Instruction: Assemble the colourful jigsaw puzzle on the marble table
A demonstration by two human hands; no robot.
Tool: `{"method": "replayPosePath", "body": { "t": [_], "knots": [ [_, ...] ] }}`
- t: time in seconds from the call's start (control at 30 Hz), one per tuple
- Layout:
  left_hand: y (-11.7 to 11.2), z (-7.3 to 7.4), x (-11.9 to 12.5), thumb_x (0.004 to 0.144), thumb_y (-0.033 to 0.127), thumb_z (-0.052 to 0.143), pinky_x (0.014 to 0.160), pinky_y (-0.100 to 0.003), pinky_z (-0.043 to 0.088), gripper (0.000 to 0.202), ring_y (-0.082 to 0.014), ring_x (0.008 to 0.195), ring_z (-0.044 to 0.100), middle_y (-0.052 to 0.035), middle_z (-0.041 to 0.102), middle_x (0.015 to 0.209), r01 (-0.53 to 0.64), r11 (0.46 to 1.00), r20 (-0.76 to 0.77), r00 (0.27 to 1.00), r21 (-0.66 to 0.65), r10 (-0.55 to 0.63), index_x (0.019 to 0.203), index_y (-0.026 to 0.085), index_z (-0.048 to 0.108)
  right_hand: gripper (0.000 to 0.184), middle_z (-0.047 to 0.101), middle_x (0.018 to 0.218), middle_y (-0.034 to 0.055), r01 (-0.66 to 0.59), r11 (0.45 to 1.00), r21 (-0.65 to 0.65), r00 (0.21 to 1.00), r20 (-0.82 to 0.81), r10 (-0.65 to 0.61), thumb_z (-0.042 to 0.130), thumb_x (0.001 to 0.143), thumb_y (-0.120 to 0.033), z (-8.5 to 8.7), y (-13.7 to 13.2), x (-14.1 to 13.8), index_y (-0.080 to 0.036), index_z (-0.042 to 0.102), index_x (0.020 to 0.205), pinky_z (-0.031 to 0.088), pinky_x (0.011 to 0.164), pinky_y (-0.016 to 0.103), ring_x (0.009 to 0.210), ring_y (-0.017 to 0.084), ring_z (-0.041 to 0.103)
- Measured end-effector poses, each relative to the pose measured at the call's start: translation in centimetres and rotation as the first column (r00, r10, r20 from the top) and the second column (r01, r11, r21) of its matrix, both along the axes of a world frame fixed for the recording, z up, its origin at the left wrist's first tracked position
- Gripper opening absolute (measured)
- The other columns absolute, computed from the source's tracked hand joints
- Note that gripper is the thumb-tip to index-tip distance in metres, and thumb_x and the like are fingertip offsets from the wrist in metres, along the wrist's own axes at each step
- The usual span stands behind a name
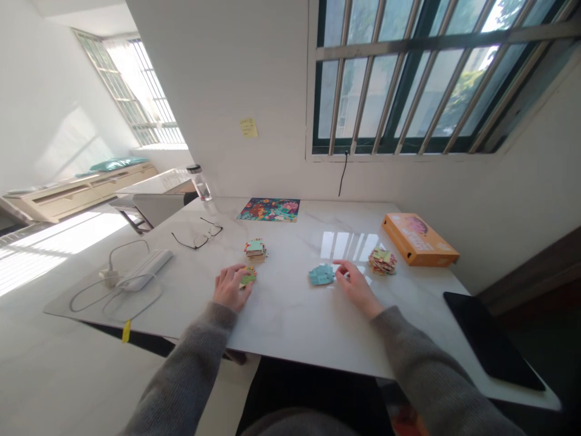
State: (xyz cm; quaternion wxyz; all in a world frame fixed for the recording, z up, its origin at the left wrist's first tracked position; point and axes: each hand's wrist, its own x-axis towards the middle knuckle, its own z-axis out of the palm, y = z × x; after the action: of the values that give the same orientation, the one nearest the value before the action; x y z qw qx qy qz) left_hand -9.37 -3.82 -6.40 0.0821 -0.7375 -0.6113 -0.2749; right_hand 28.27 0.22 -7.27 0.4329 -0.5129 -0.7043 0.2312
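On the white table, my left hand (230, 287) curls its fingers and thumb around a small pile of green puzzle pieces (249, 277). Partly covered by those fingers, the pile's lower edge cannot be made out. My right hand (354, 288) rests beside a flat cluster of light blue puzzle pieces (321, 274), index finger stretched out and nothing seen in its grasp. A neat stack of puzzle pieces (255, 249) stands just beyond my left hand. To the right of my right hand lies a looser heap of multicoloured puzzle pieces (382, 261).
At the back lies a colourful picture sheet (269, 209). An orange box (420, 238) and a black tablet (492, 339) are on the right. Eyeglasses (198, 237), a power strip (145, 269) with a looped cable and a water bottle (200, 183) stand left.
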Motion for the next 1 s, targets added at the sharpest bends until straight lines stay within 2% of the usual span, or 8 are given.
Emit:
{"method": "replayPosePath", "body": {
  "t": [0.07, 0.17, 0.3, 0.4, 0.5, 0.73, 0.87, 1.0],
  "knots": [
    [0.6, 0.5, 2.1, 0.089, 0.029, 0.056, 0.092, -0.041, 0.042, 0.016, -0.0269, 0.107, 0.056, -0.006, 0.067, 0.11, 0.164, 0.985, -0.009, 0.986, -0.053, -0.165, 0.102, 0.024, 0.064, 0.028, 0.064, 0.091, 0.0062, -0.01, 1.0, 0.029, 0.998, 0.058, 0.008, 0.049, 0.088, -0.028, -0.4, 0.3, 0.2, -0.018, 0.064, 0.109, 0.048, 0.081, 0.035, 0.087, 0.021, 0.059],
    [2.1, 0.9, 6.8, 0.09, 0.029, 0.056, 0.09, -0.038, 0.045, 0.016, -0.0242, 0.1, 0.059, -0.0052, 0.068, 0.102, 0.368, 0.914, 0.04, 0.929, -0.172, -0.367, 0.102, 0.023, 0.064, 0.027, 0.066, 0.099, 0.0082, -0.009, 0.999, 0.05, 0.993, 0.114, 0.003, 0.05, 0.086, -0.024, -0.5, 0.5, 0.6, -0.019, 0.065, 0.107, 0.047, 0.086, 0.038, 0.091, 0.022, 0.059],
    [4.7, 0.9, 12.9, 0.088, 0.03, 0.061, 0.091, -0.039, 0.046, 0.024, -0.0244, 0.102, 0.06, -0.0059, 0.068, 0.106, 0.432, 0.863, 0.126, 0.902, -0.261, -0.413, 0.11, 0.022, 0.063, 0.025, 0.069, 0.104, 0.009, -0.009, 0.998, 0.06, 0.979, 0.206, -0.004, 0.05, 0.089, -0.022, -0.2, 0.5, 0.8, -0.019, 0.065, 0.108, 0.045, 0.09, 0.039, 0.095, 0.024, 0.059],
    [6.6, 0.5, 15.7, 0.083, 0.037, 0.069, 0.098, -0.042, 0.044, 0.049, -0.0282, 0.113, 0.056, -0.0099, 0.065, 0.121, 0.436, 0.845, 0.191, 0.899, -0.31, -0.394, 0.127, 0.019, 0.056, 0.027, 0.069, 0.11, 0.0095, -0.007, 0.999, 0.047, 0.962, 0.274, -0.006, 0.051, 0.09, -0.02, -0.1, 0.3, 0.7, -0.019, 0.063, 0.114, 0.043, 0.093, 0.04, 0.104, 0.025, 0.058],
    [7.7, 0.1, 16.7, 0.082, 0.039, 0.07, 0.104, -0.046, 0.04, 0.062, -0.0314, 0.123, 0.051, -0.0109, 0.061, 0.131, 0.467, 0.81, 0.205, 0.884, -0.356, -0.419, 0.138, 0.02, 0.049, 0.03, 0.068, 0.119, 0.0099, -0.007, 1.0, 0.026, 0.947, 0.321, -0.002, 0.052, 0.091, -0.019, -0.2, 0.2, 0.4, -0.019, 0.061, 0.12, 0.04, 0.097, 0.043, 0.114, 0.027, 0.054],
    [7.9, -0.7, 16.7, 0.083, 0.036, 0.07, 0.105, -0.049, 0.036, 0.061, -0.0308, 0.122, 0.05, -0.0083, 0.062, 0.131, 0.537, 0.773, 0.216, 0.844, -0.339, -0.491, 0.139, 0.024, 0.05, 0.034, 0.068, 0.119, 0.0093, -0.044, 0.999, -0.003, 0.952, 0.302, 0.043, 0.058, 0.088, -0.02, 0.1, 0.1, 0.0, -0.021, 0.06, 0.122, 0.037, 0.1, 0.047, 0.112, 0.028, 0.055],
    [8.3, -1.4, 16.6, 0.079, 0.035, 0.074, 0.101, -0.047, 0.041, 0.064, -0.0305, 0.116, 0.053, -0.0102, 0.06, 0.126, 0.579, 0.768, 0.242, 0.814, -0.273, -0.528, 0.137, 0.023, 0.051, 0.039, 0.064, 0.117, 0.0095, -0.123, 0.992, 0.015, 0.984, 0.135, 0.12, 0.06, 0.084, -0.021, 0.4, 0.1, 0.0, -0.021, 0.059, 0.123, 0.041, 0.101, 0.046, 0.109, 0.026, 0.056],
    [8.6, -1.9, 16.7, 0.076, 0.03, 0.075, 0.095, -0.041, 0.046, 0.057, -0.0276, 0.106, 0.058, -0.0104, 0.06, 0.115, 0.638, 0.745, 0.315, 0.76, -0.197, -0.568, 0.129, 0.02, 0.057, 0.045, 0.056, 0.111, 0.0082, -0.201, 0.979, -0.03, 0.974, -0.108, 0.197, 0.058, 0.083, -0.023, 0.2, 0.2, -0.2, -0.021, 0.055, 0.128, 0.052, 0.084, 0.037, 0.097, 0.02, 0.059]
  ]
}}
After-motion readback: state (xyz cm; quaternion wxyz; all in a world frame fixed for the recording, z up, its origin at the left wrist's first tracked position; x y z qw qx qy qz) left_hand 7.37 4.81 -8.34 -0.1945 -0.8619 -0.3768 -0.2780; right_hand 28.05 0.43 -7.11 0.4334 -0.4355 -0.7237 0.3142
